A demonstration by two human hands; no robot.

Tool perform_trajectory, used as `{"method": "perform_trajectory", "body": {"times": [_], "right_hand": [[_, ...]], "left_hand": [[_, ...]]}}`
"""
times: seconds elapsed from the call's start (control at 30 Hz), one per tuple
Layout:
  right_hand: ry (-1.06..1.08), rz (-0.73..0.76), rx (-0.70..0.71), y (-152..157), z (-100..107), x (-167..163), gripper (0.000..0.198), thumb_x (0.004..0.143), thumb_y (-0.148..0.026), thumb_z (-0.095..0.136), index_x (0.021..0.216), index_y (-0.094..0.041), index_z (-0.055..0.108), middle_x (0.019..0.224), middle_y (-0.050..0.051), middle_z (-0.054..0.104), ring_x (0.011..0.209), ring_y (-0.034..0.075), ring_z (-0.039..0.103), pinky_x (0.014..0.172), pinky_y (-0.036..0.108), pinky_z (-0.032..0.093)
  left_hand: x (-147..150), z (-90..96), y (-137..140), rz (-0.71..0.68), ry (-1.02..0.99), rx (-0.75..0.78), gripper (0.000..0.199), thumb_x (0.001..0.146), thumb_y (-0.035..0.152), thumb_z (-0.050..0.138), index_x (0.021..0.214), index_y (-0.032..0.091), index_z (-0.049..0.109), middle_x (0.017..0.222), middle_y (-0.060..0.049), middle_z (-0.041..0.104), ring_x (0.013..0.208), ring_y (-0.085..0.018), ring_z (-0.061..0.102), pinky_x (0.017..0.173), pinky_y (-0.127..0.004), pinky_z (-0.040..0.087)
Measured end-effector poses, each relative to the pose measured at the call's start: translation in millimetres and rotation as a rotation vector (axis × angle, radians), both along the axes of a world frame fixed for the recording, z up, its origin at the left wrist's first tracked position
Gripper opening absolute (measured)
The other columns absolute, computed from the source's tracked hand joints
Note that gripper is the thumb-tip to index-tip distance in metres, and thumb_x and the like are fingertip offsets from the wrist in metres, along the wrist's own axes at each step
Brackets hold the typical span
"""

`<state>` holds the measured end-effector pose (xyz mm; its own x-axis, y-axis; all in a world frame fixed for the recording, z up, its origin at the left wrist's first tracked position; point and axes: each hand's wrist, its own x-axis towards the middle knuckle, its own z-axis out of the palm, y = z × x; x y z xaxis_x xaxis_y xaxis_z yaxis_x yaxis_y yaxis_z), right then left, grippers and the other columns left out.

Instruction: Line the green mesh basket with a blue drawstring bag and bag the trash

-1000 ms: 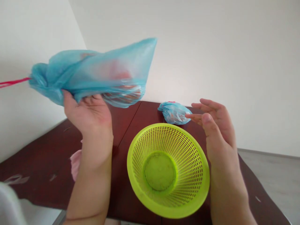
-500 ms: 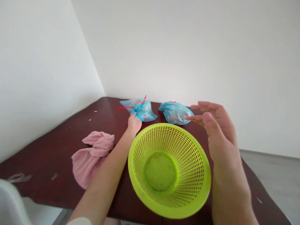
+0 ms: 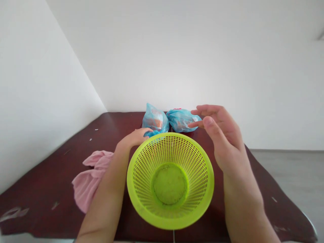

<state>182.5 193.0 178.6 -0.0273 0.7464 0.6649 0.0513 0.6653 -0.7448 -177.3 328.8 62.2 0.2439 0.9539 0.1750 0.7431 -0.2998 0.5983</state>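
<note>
My left hand (image 3: 136, 136) reaches past the far left side of a green plastic colander (image 3: 210, 199) and is closed on the gathered top of a blue plastic bag (image 3: 155, 118). Something orange and white shows through that bag's thin film. Beside it lies a second blue plastic bag (image 3: 179, 118) with a bit of red tie on top. My right hand (image 3: 224, 130) is held in the air to the right of the colander, fingers apart, with nothing in it. The colander has nothing inside; dark specks mark its round bottom.
A crumpled pink cloth (image 3: 87, 185) lies left of my left forearm. The dark red tabletop (image 3: 101, 135) meets a white wall (image 3: 152, 50) behind the bags. Small white scraps and a clear plastic strip (image 3: 15, 213) lie on the left side.
My left hand has turned the bag so its gathered top points toward me, and the bag sits closer to the second one. The view has shifted; my right hand stays open.
</note>
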Motion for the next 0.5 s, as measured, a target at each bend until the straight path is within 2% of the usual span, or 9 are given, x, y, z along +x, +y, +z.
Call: {"method": "perform_trajectory", "body": {"times": [0.1, 0.17, 0.2, 0.27, 0.37, 0.43, 0.5], "right_hand": [[-0.010, 0.008, -0.007, -6, 4, 8, 0.034, 0.120, -0.057, 0.069, 0.142, -0.032, 0.077, 0.143, 0.007, 0.083, 0.112, 0.025, 0.085, 0.107, 0.047, 0.074], [-0.003, 0.009, 0.003, -10, 7, 14, 0.034, 0.121, -0.056, 0.069, 0.143, -0.032, 0.078, 0.144, 0.007, 0.083, 0.113, 0.025, 0.085, 0.107, 0.048, 0.074], [0.005, 0.007, 0.013, -13, 9, 16, 0.034, 0.121, -0.055, 0.068, 0.143, -0.032, 0.079, 0.143, 0.007, 0.084, 0.112, 0.026, 0.086, 0.107, 0.048, 0.074], [0.028, -0.008, 0.035, -18, 13, 20, 0.032, 0.121, -0.053, 0.069, 0.141, -0.032, 0.082, 0.141, 0.007, 0.085, 0.110, 0.026, 0.086, 0.105, 0.047, 0.074], [0.050, -0.037, 0.056, -26, 17, 21, 0.029, 0.121, -0.051, 0.069, 0.137, -0.031, 0.084, 0.136, 0.007, 0.086, 0.105, 0.025, 0.086, 0.102, 0.046, 0.074], [0.050, -0.045, 0.062, -30, 18, 19, 0.028, 0.121, -0.049, 0.069, 0.134, -0.031, 0.085, 0.134, 0.006, 0.087, 0.104, 0.024, 0.086, 0.100, 0.044, 0.074], [0.042, -0.036, 0.068, -33, 18, 14, 0.026, 0.121, -0.049, 0.069, 0.131, -0.031, 0.086, 0.133, 0.006, 0.087, 0.103, 0.024, 0.086, 0.098, 0.043, 0.073]], "left_hand": [[-17, 27.0, -16, 0.008, 0.002, 0.046, 0.050, 0.111, 0.054, 0.060, 0.147, 0.026, 0.081, 0.155, -0.013, 0.083, 0.140, -0.036, 0.079, 0.126, -0.055, 0.059], [-45, 26.4, -38, 0.050, -0.013, 0.050, 0.056, 0.113, 0.060, 0.054, 0.149, 0.025, 0.078, 0.157, -0.013, 0.082, 0.144, -0.034, 0.078, 0.129, -0.054, 0.058], [-63, 19.1, -54, 0.089, 0.018, 0.029, 0.059, 0.110, 0.064, 0.056, 0.148, 0.025, 0.078, 0.157, -0.014, 0.081, 0.145, -0.035, 0.078, 0.129, -0.054, 0.058], [-104, -7.4, -93, 0.229, 0.198, -0.015, 0.068, 0.099, 0.067, 0.064, 0.147, 0.022, 0.078, 0.157, -0.018, 0.081, 0.148, -0.042, 0.076, 0.130, -0.059, 0.057], [-152, -62.8, -161, 0.442, 0.370, -0.066, 0.086, 0.081, 0.069, 0.077, 0.153, 0.021, 0.075, 0.155, -0.023, 0.079, 0.149, -0.051, 0.073, 0.122, -0.062, 0.061], [-164, -97.6, -199, 0.474, 0.360, -0.059, 0.093, 0.081, 0.069, 0.079, 0.159, 0.019, 0.070, 0.145, -0.022, 0.082, 0.140, -0.050, 0.077, 0.116, -0.058, 0.064], [-163, -123.5, -227, 0.532, 0.356, -0.003, 0.089, 0.085, 0.069, 0.075, 0.159, 0.019, 0.068, 0.134, -0.020, 0.084, 0.133, -0.049, 0.079, 0.113, -0.059, 0.065]]}}
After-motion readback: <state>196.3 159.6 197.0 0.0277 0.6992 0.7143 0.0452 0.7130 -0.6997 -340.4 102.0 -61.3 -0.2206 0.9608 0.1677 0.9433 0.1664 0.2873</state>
